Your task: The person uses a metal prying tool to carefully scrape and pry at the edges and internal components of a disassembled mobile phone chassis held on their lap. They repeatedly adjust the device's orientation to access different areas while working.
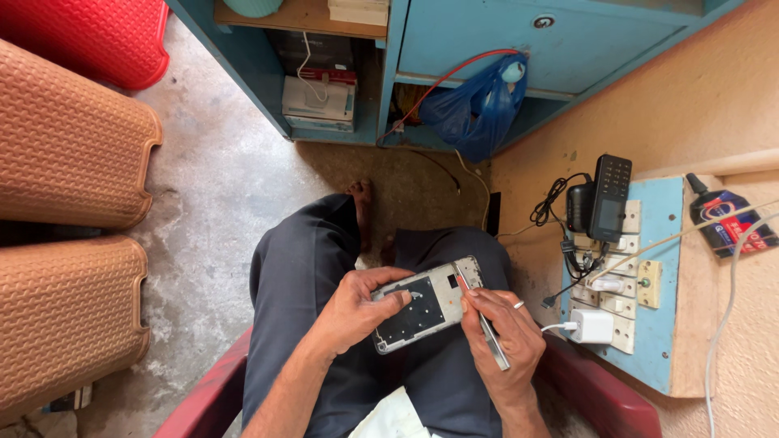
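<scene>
Here, at lower centre of the frame, the left hand (350,312) clasps an opened phone frame (428,303) over the lap, while the right hand (503,337) pinches tweezers (480,315), tips at the frame's upper edge. Part-picking step, apparently; a steady, fine tip placement comes next.

The left hand (355,312) grips an opened phone frame (428,304) over the lap; the right hand (505,337) holds metal tweezers (482,318), tip touching the frame's upper edge; a switchboard (629,284) hangs just right.
</scene>
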